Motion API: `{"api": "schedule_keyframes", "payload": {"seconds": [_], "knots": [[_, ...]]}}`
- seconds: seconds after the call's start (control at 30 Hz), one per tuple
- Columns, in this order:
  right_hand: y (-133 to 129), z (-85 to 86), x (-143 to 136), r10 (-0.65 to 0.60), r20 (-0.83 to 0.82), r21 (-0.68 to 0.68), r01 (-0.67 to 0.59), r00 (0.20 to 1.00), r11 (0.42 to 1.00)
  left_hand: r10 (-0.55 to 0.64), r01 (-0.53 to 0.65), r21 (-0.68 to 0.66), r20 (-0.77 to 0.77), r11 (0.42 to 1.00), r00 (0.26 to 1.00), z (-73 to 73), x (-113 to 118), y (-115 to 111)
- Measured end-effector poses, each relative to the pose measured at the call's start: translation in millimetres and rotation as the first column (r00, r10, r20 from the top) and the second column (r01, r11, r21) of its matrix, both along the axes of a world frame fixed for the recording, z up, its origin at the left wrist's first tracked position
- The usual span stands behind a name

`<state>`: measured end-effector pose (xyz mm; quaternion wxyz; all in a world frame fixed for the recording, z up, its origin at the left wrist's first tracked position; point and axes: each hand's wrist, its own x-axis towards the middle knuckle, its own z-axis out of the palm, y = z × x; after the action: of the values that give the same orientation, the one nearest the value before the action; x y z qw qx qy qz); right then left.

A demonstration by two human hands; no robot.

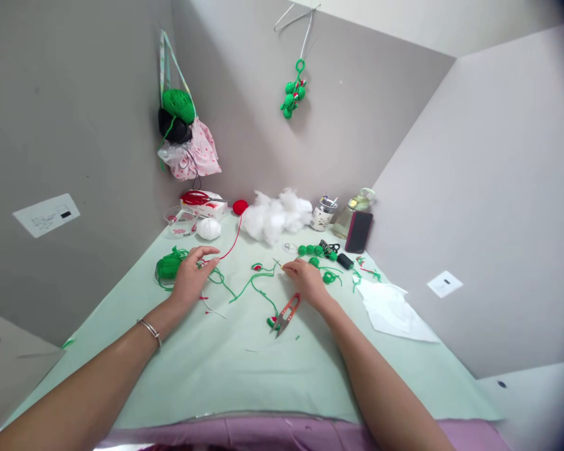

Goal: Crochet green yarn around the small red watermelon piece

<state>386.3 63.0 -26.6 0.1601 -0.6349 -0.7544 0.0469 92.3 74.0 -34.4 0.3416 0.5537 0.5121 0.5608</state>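
My left hand (193, 274) is beside the green yarn ball (168, 265), its thumb and index finger curved towards each other around a small red and white piece, partly hidden. My right hand (306, 280) pinches a thin crochet hook (278, 264) near its yellowish part. Green yarn (251, 282) runs across the cloth between my hands, with a small red and green crocheted piece (257, 267) on it. Another such piece (272, 322) lies at the tips of the orange-handled thread snips (288, 314), just below my right hand.
White stuffing (277, 216), a red yarn ball (240, 207) and a white ball (209, 229) lie at the back. A pen cup (323, 215), bottle (350, 216) and phone (359, 232) stand back right. Green crocheted balls (313, 250) and white sheets (395, 310) lie rightward.
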Motion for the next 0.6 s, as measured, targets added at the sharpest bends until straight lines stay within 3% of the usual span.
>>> {"api": "schedule_keyframes", "payload": {"seconds": [0.13,0.3,0.43,0.6], "knots": [[7,-3.0,-16,0.137,0.238,-0.001,-0.141,0.961,0.990,-0.159,0.188,0.093,-0.256,0.978,0.954,-2.0,12,-12],[10,-1.7,-26,0.239,0.447,-0.039,-0.248,0.862,0.968,-0.318,0.391,0.076,-0.452,0.917,0.833,-14.5,23,-20],[5,2.6,-22,0.231,0.541,-0.053,-0.241,0.809,0.969,-0.361,0.439,0.045,-0.495,0.898,0.790,-18.6,21,-16],[-2,9.2,-21,0.236,0.602,-0.100,-0.221,0.762,0.970,-0.340,0.398,0.035,-0.456,0.917,0.822,-10.6,15,-14]]}}
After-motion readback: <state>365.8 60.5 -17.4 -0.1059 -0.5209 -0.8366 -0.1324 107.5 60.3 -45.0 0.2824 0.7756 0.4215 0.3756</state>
